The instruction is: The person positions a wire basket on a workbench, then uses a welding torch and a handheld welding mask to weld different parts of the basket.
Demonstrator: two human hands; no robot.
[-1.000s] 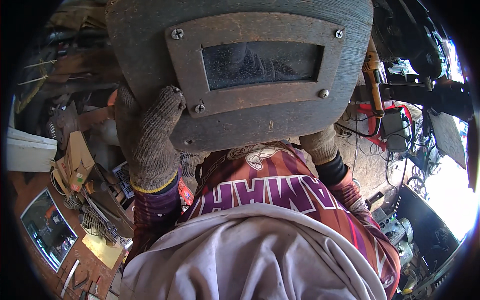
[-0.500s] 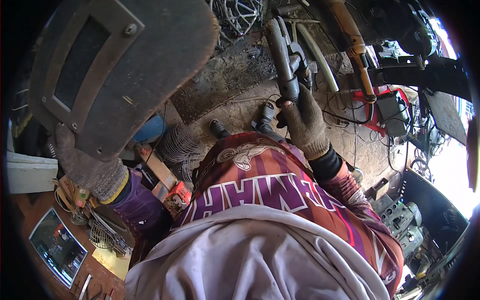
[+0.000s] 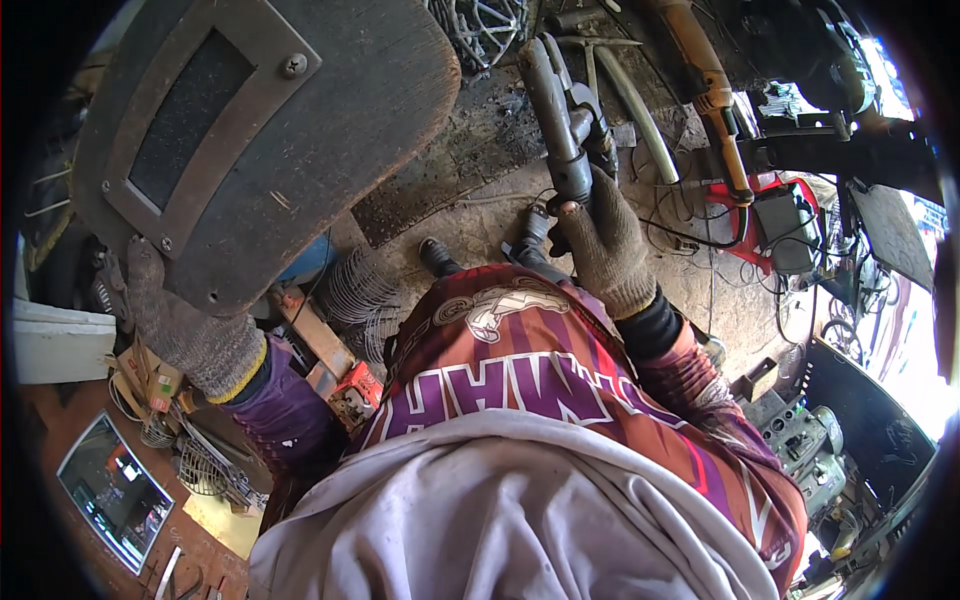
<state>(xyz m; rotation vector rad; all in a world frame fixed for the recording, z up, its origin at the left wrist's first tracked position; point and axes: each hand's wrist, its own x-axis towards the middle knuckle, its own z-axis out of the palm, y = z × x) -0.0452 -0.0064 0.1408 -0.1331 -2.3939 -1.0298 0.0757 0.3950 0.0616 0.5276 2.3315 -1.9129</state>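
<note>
My left hand (image 3: 195,335), in a grey knitted glove, is closed at the lower edge of a dark welding shield (image 3: 330,140). The shield is a broad board with a metal-framed dark window, held up at the upper left; it hides part of my fingers. My right hand (image 3: 610,250), gloved too with a bare thumb tip showing, is wrapped round the near end of a grey welding electrode holder (image 3: 552,110). This tool has a thick tubular body with a lever-like part along its right side, and points away from me over the workbench.
On the dark, gritty workbench (image 3: 450,160) lie a wire frame (image 3: 485,30), a pale curved bar (image 3: 640,115) and an orange angle grinder (image 3: 712,95). A red-and-grey machine (image 3: 785,225) with cables stands at the right. Wire coils (image 3: 360,295) lie left of my feet.
The shield and my left hand have shifted slightly right and downward. The electrode holder has tipped a little to the left, with my right hand still round it.
</note>
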